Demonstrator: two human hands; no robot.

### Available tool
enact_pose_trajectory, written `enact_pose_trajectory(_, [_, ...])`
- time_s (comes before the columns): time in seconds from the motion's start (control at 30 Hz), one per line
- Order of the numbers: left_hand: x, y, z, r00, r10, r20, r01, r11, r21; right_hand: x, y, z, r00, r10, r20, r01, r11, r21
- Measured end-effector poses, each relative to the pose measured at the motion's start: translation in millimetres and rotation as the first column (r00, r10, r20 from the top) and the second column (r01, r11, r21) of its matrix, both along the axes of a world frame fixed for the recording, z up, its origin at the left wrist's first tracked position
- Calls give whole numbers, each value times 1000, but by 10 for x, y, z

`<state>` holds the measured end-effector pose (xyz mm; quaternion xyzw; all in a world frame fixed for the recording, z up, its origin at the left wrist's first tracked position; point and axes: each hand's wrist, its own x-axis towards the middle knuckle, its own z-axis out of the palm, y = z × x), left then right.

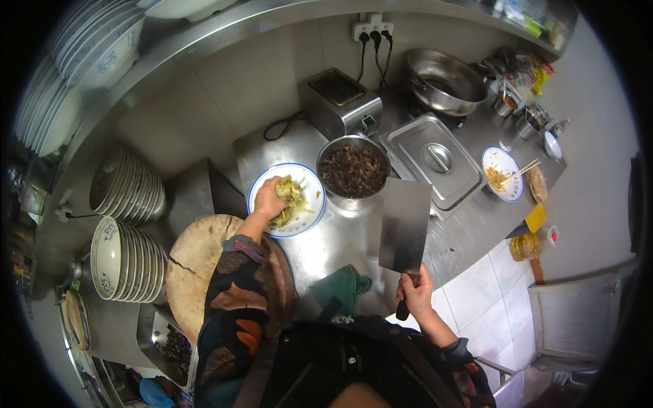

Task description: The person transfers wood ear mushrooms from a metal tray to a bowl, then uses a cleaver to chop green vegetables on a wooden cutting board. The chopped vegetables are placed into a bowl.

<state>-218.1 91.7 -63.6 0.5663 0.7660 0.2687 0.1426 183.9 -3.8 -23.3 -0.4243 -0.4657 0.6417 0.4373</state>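
My left hand (270, 199) is in a white blue-rimmed bowl (259, 225), its fingers closed around some pale green shredded vegetable (290, 189). More of the shreds lie loose in the bowl. In my right hand (419, 296) is the dark handle of a Chinese cleaver (406, 224). The broad blade points away from me, over the steel worktop. Beyond the blade sits a round steel pot (351, 204) full of dark shredded food (353, 171). A round wooden chopping block (196, 255) with cracks stands under my left forearm, which hides part of it.
A lidded steel pan (408, 145), a toaster (347, 115) and a large steel basin (444, 84) line the back. At right is a bowl with chopsticks (502, 153). Stacked bowls (109, 260) stand at left; a green cloth (339, 290) lies near me. A person's blue cap (155, 392) shows lower left.
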Motion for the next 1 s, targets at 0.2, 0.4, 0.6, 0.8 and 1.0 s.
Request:
enact_pose_trajectory(0.2, [-31,-134,601,973,42,229,-89,977,196,26,-8,84,999,7,-38,-7,1000,3])
enact_pose_trajectory(0.4, [-93,-988,1185,967,45,251,-116,953,280,-137,-21,232,992,93,-83,-93,996,5])
enact_pose_trajectory(0.6, [-86,-2243,898,925,220,309,-252,965,67,-471,-123,385,951,294,-100,-299,954,-36])
enact_pose_trajectory(0.8, [155,-2705,625,866,444,-230,-492,839,-234,-993,-228,426,779,602,176,-624,772,125])
enact_pose_trajectory(1.0, [335,-2570,585,832,387,-397,-537,741,-403,-1600,-409,544,549,466,694,-807,512,294])
